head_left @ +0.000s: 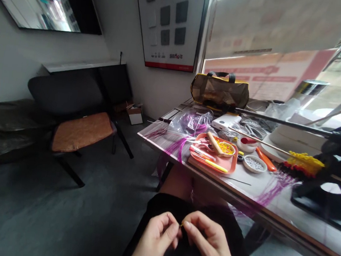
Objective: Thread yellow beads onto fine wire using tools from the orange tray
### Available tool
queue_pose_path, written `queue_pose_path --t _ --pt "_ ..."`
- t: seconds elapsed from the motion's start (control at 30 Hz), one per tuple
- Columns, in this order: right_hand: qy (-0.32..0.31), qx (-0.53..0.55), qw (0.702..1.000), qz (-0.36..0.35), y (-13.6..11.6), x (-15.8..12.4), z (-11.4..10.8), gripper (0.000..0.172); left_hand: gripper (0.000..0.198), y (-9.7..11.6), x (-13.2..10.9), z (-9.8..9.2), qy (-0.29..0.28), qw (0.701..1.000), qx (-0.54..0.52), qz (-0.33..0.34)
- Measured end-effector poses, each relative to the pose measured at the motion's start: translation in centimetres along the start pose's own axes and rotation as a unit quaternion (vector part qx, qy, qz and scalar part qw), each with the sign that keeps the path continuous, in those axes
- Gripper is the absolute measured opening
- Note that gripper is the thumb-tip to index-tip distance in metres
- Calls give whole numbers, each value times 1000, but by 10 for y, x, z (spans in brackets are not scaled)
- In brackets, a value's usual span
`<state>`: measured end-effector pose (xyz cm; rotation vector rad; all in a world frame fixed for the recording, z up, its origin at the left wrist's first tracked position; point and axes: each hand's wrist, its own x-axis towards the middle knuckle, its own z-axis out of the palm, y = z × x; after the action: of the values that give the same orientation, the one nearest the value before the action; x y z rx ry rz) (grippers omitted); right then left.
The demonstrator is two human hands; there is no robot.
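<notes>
Both my hands meet low in the frame over my lap, which is covered in black cloth. My left hand (157,235) and my right hand (208,240) each pinch thumb against forefinger, fingertips almost touching. Between the two pinches sits a tiny yellowish object (181,225), too small to name. The other fingers curl inward. Up and to the right stands the table (243,185), well apart from my hands, with purple strands (275,186) lying across it.
An orange tray (212,164) with tools and yellow bits sits on the table, beside small white dishes (254,163), a plastic bag (190,124) and a yellow-trimmed bag (219,90). A black stand (327,191) is at right. A chair (76,131) stands on the dark floor at left.
</notes>
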<state>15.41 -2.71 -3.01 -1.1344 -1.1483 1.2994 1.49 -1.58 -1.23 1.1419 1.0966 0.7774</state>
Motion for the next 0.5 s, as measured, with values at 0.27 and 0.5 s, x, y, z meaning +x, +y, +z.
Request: queue_pose_path --t 0.27,0.5 --pt "-59 -62 995 -46 -9 6 -3 29 35 4 3 5 15 998 -57 14" --pt "31 -375 894 -242 -55 47 -42 18 38 -3 14 1 23 999 -33 30"
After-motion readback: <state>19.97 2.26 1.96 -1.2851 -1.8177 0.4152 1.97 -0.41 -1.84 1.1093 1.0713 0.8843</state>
